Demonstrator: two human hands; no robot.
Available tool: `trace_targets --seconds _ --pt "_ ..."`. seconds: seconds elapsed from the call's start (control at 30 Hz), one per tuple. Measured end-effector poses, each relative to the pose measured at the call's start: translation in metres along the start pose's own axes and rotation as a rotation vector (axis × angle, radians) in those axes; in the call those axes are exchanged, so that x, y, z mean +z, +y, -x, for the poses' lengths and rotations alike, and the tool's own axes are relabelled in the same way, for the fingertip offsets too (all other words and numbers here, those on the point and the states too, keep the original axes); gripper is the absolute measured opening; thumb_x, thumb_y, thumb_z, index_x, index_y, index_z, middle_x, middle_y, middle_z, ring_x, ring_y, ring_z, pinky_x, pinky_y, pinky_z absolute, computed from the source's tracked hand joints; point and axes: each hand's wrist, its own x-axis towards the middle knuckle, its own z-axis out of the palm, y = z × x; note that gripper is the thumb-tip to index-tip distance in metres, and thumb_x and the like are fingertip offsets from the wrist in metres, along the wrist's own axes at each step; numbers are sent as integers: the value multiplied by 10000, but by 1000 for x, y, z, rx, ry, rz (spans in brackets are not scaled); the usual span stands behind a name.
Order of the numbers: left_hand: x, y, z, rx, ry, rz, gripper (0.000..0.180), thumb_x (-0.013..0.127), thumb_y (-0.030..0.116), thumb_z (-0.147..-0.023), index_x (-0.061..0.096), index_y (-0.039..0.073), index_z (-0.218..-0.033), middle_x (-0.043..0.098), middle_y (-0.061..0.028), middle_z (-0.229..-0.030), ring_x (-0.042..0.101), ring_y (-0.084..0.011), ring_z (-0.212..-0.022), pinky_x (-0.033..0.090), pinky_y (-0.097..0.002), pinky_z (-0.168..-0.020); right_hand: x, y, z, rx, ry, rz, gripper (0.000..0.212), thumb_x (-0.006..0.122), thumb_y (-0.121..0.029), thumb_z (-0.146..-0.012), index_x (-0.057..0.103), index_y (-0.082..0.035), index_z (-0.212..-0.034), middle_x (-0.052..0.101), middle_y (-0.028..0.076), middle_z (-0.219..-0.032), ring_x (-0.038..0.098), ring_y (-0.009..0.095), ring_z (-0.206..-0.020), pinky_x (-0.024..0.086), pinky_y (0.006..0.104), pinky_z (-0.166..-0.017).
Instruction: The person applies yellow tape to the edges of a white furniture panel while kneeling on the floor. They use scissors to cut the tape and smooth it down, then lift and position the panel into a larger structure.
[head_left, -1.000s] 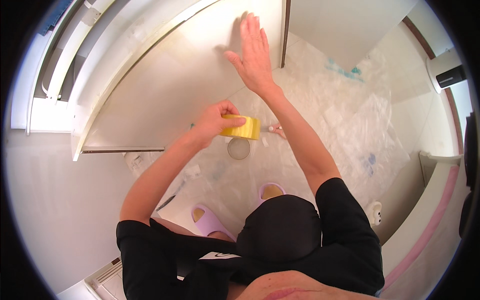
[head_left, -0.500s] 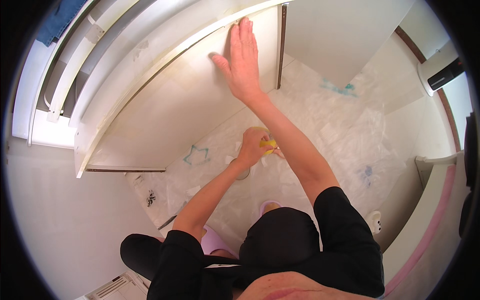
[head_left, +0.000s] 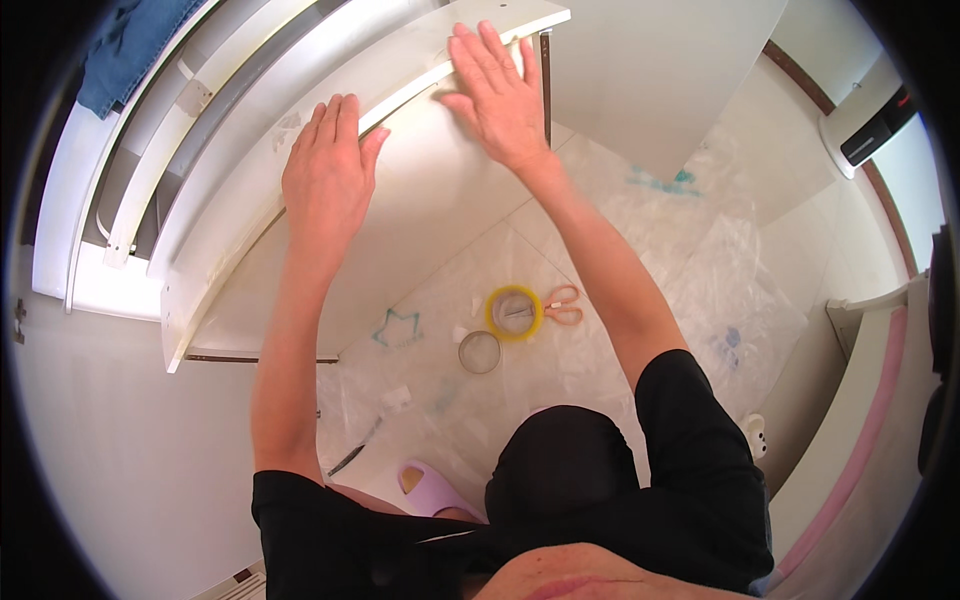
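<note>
Both my hands lie flat against the upper edge of a white furniture panel (head_left: 400,170). My left hand (head_left: 330,165) has its fingers stretched out over the white edge board (head_left: 230,180), thumb to the side. Farther right, my right hand (head_left: 498,95) rests on the same board near its right end, fingers extended. Neither hand grips anything. Below on the floor lie a yellow roll of tape (head_left: 491,302), scissors with orange handles (head_left: 566,306) and a round greyish ring-shaped thing (head_left: 480,352).
Thin plastic sheeting (head_left: 640,270) covers the floor. Another white panel (head_left: 650,80) stands at the far right. White rails with blue cloth (head_left: 130,60) are at the upper left. A pale shelf with a pink strip (head_left: 850,430) stands at right. A pink slipper (head_left: 430,488) is below.
My left hand has left the yellow tape on the floor and come up onto the board. My right hand has moved slightly up to the board's edge.
</note>
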Motion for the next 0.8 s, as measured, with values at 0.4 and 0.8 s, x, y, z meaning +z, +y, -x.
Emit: trace_targets --seconds 0.4,0.8 --pt "7 -4 -4 77 133 60 318 640 218 -941 635 62 -1219 673 -99 -1220 628 -288 -1146 512 -389 -921 26 -23 38 -84 -78 -52 872 569 -575 -885 333 20 -1478 256 173 -1593 222 341 -1479 135 594 -1161" --pt "12 -5 -3 78 193 58 311 673 209 -918 645 87 -1202 683 -68 -1205 638 -260 -1133 525 -368 -903 36 -5 55 329 -31 -300 804 375 -517 -1014 143 60 -1524 111 268 -1603 71 411 -1497 37 565 -1184"
